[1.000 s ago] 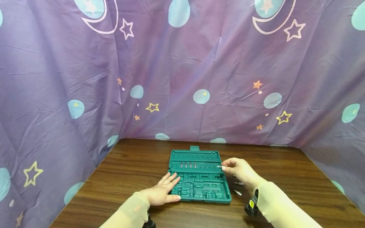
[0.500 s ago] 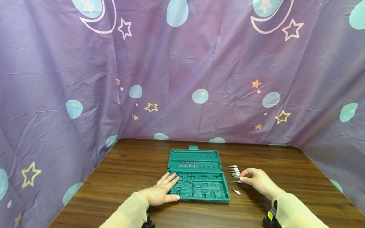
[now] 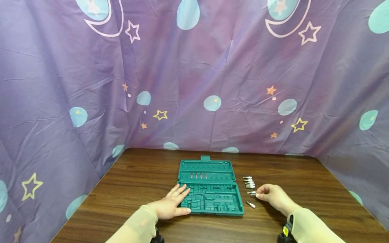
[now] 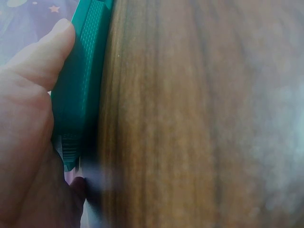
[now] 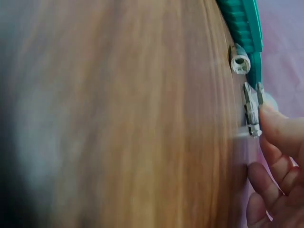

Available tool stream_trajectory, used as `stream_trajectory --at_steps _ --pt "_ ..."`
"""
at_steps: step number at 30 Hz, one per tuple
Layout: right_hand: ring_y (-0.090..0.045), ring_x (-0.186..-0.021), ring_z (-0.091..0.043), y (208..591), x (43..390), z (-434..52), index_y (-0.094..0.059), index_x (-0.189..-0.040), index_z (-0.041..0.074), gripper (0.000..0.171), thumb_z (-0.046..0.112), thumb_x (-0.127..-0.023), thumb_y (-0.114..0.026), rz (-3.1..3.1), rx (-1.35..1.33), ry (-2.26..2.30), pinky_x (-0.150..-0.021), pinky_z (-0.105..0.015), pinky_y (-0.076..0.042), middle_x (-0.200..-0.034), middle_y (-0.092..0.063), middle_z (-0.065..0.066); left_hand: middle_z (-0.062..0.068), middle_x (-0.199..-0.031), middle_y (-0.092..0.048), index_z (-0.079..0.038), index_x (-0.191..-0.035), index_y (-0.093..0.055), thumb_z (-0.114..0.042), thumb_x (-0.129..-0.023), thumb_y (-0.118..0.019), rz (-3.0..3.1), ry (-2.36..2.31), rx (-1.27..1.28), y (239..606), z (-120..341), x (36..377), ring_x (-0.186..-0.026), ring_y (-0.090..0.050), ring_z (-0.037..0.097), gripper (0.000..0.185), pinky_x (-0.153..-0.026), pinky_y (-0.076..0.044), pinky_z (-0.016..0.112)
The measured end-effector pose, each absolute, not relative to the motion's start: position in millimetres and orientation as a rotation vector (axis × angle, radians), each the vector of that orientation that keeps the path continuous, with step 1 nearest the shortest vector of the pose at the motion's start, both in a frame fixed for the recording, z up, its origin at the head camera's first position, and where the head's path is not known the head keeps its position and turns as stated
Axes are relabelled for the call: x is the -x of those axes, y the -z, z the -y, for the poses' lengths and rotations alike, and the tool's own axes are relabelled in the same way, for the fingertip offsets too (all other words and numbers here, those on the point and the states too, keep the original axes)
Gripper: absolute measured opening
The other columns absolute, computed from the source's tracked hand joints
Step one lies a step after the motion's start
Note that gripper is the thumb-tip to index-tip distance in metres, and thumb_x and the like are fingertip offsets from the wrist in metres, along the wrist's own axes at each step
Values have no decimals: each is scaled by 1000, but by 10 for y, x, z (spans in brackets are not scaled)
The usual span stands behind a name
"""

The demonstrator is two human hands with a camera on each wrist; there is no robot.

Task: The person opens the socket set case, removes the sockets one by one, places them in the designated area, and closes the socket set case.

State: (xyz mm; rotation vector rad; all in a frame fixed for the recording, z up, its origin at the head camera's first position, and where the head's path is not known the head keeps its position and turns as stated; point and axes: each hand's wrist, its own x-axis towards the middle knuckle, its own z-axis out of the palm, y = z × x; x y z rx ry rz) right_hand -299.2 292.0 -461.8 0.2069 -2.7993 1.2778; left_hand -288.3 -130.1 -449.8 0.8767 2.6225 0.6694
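A green plastic tool case [image 3: 240, 207] lies unfolded on the table, its moulded recesses facing up. My left hand [image 3: 170, 205] rests on the case's left side with fingers spread; in the left wrist view its thumb [image 4: 59, 42] lies against the case wall. Right of the case, my right hand [image 3: 271, 195] pinches a small silver screwdriver bit [image 5: 260, 91] between thumb and fingers, close to the tabletop. Just beside it lies another silver bit [image 5: 251, 111]. Several more silver bits [image 3: 249, 182] form a loose row farther back. A single silver piece [image 3: 250, 204] lies nearer, apart from them.
Several reddish bits [image 3: 196, 176] stand in a row in the case's back half. A hollow silver end [image 5: 240, 62] shows beside the case in the right wrist view. Behind the brown wooden table [image 3: 146, 168] hangs a purple patterned cloth [image 3: 182, 77].
My right hand has left the case's back half and come right to the loose bits, then slightly nearer with one pinched. My left hand stays on the case.
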Motion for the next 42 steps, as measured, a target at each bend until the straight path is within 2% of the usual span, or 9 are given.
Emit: stream_trajectory --at_steps 7,18,23,33,38,42 --pt "-51 -67 -13 4666 3015 -2855 -66 -79 4 9 5 -78 -75 2809 -198 -1248 -62 -25 -40 -72 -61 -1 4 -162 -9 -17 -155 -19 -56 -94 -50 -2593 -695 -862 4488 1305 2867 -147 4 27 79 -112 -16 59" --pt "-51 -66 -14 4618 3004 -2827 -63 -81 4 17 7 -75 -79 2817 -182 -1228 -60 -26 -39 -71 -58 0 2 -162 -9 -19 -156 -18 -58 -94 -49 -2589 -690 -844 4481 1307 2875 -147 5 25 79 -112 -16 58" --pt "-51 -67 -13 4595 2984 -2835 -64 -82 4 16 9 -77 -78 2797 -168 -1271 -60 -26 -40 -73 -59 0 2 -162 -8 -18 -156 -18 -58 -93 -49 -2598 -684 -850 4488 1305 2876 -147 5 25 80 -112 -16 58" --pt "-51 -62 -4 4583 2900 -2777 -67 -77 5 19 18 -75 -81 2885 -572 -1288 -56 -23 -42 -71 -61 2 3 -162 -9 -16 -155 -20 -56 -94 -51 -2592 -698 -862 4495 1310 2896 -147 4 26 79 -112 -15 57" --pt "-49 -61 -2 4563 2886 -2838 -65 -75 11 16 16 -74 -80 2892 -570 -1100 -56 -24 -41 -69 -60 6 3 -162 -9 -16 -155 -20 -56 -94 -51 -2586 -697 -862 4485 1304 2889 -147 4 26 79 -112 -15 58" --pt "-50 -61 -6 4552 2902 -2871 -63 -74 13 17 15 -73 -80 2889 -465 -1011 -56 -25 -40 -68 -58 6 3 -162 -8 -17 -155 -19 -55 -94 -51 -2577 -698 -853 4483 1301 2888 -147 5 26 79 -112 -15 58"
